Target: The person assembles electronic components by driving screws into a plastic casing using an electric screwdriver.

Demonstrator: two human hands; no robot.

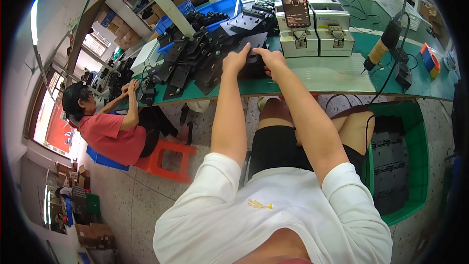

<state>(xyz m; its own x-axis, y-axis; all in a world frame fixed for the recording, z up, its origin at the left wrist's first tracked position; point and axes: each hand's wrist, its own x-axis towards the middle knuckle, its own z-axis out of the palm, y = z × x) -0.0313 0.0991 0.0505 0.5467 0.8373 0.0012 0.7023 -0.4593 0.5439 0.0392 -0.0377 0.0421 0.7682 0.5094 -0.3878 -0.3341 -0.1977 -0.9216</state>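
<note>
Both my hands are stretched out over the near edge of the green bench, close together. My left hand grips the left side of a flat black plate, its thumb on top. On the plate's other side, my right hand closes with its fingertips near the left thumb. The undersides of both hands are hidden. Left of them lies a spread-out pile of similar black plates with small fittings on them. Two white box-shaped machines stand just right of my hands, and a phone leans against the left one.
A blue bin of black parts stands behind the pile. At right hang a power screwdriver and its cable, near a tape roll. A green crate of dark parts is beside my legs. A co-worker sits at left.
</note>
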